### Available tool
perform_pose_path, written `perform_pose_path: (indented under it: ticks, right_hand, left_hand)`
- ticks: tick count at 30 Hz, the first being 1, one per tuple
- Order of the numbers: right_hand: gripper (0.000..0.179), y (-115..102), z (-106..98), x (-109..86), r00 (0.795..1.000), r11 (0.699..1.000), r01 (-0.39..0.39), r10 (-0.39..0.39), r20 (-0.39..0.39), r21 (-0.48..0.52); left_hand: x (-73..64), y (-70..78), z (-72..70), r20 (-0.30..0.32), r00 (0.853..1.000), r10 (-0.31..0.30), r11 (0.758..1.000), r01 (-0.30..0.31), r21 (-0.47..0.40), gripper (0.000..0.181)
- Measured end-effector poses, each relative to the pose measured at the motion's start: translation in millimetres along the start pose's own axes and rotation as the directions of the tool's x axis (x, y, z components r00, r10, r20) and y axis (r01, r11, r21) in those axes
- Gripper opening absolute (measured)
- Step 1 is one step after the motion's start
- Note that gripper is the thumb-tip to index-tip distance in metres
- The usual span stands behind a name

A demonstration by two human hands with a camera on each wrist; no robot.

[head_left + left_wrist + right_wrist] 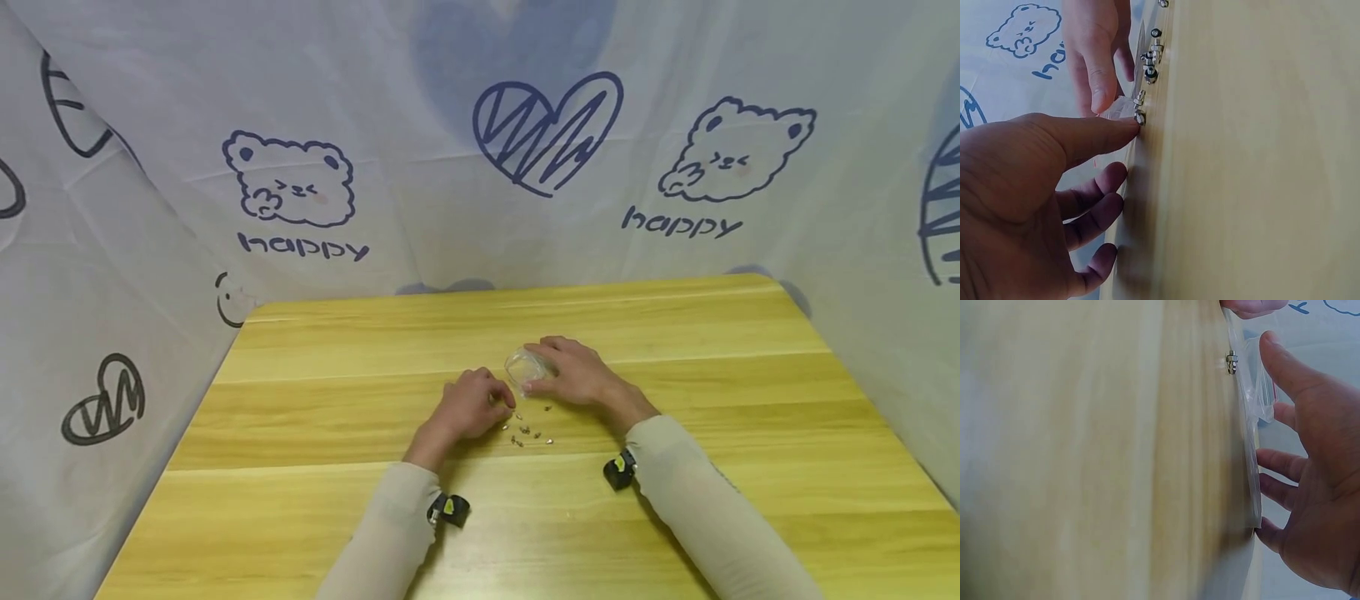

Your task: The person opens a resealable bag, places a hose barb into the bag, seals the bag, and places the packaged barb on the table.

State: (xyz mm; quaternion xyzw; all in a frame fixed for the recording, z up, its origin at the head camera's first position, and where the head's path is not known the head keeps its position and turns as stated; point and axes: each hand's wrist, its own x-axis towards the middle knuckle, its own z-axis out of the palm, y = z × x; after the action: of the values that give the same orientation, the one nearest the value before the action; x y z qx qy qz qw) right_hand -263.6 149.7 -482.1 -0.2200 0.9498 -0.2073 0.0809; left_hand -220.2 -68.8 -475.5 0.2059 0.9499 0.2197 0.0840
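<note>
My left hand [472,404] is low over the table, its thumb and index tips pinching a small metal fitting [1140,117] with a threaded look. My right hand [581,371] holds a clear plastic zip bag [522,367] with a red line along its edge, thumb on the near side and fingers behind. The bag lies on the tabletop with its mouth facing my left hand. Several more small metal fittings [525,430] are scattered just in front of the two hands. One fitting [1232,362] shows beside the bag in the right wrist view.
The wooden table [315,500] has light grain and rounded far corners. A white cloth [420,167] with hearts and bear drawings hangs behind it and along the sides. Each forearm wears a long pale sleeve, with a small black wrist camera [619,471] strapped on.
</note>
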Motion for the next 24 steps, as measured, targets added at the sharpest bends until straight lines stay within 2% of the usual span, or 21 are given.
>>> perform_pose_path:
  ticks: [6, 13, 17, 20, 24]
  right_hand:
    - [0.071, -0.3, -0.8, 1.1, 1.0, 1.0, -0.01, 0.01, -0.005, 0.005]
    - [0.07, -1.3, -2.3, 0.0, 1.0, 1.0, -0.017, 0.017, 0.001, 0.008]
    - [0.069, -2.1, -3.1, -1.6, 1.0, 1.0, -0.015, 0.015, 0.008, 0.021]
    - [0.07, -2.3, -3.2, -2.6, 1.0, 1.0, -0.014, 0.014, 0.016, 0.017]
    - [0.07, -2.1, -3.0, -3.1, 1.0, 1.0, -0.007, 0.007, 0.019, 0.005]
  left_hand:
    - [-0.1, 2.1, -0.9, -0.001, 1.0, -0.015, 1.0, 0.015, 0.015, 0.005]
    - [0.7, 5.4, 0.1, 0.039, 0.998, -0.039, 0.999, 0.039, 0.011, 0.009]
    - [0.3, 2.8, 1.5, 0.045, 0.998, -0.049, 0.998, 0.05, -0.026, 0.012]
    - [-0.6, -0.8, 0.3, 0.019, 0.998, -0.064, 0.995, 0.066, -0.08, 0.012]
    - [-0.9, -5.1, -5.0, -0.055, 0.995, -0.085, 0.984, 0.075, -0.161, 0.012]
